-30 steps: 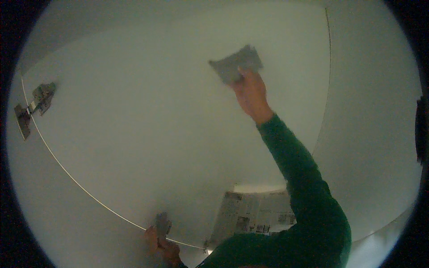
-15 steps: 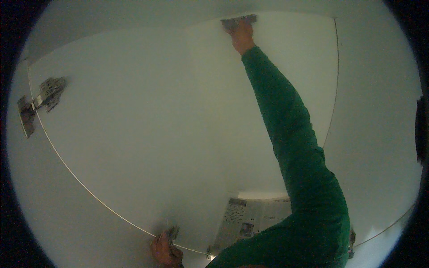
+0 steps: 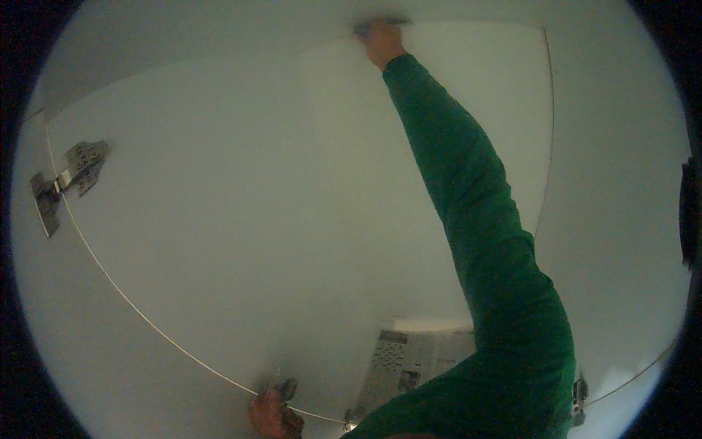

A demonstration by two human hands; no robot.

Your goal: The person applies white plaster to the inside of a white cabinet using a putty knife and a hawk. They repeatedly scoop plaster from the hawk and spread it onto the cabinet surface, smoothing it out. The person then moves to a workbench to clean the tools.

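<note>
My right hand [image 3: 382,45], at the end of a green sleeve, reaches to the upper edge of a pale panel [image 3: 241,183] and holds a thin grey pad [image 3: 360,27] there, largely hidden by the hand. Low in the view, my left hand [image 3: 272,412] is curled at the panel's thin light edge, beside a dark grey piece [image 3: 288,386]; what exactly its fingers grip I cannot make out.
At the left, a metal hinge [image 3: 63,178] on the panel's edge has ragged printed paper [image 3: 86,162] around it. Newspaper [image 3: 384,369] lies behind my right arm at the bottom. Another fitting [image 3: 580,399] shows lower right, and a dark shape [image 3: 686,212] at the far right.
My right hand with the pad has moved up from mid-panel to the top edge, the arm straightening. My left hand has shifted slightly down and right in the view.
</note>
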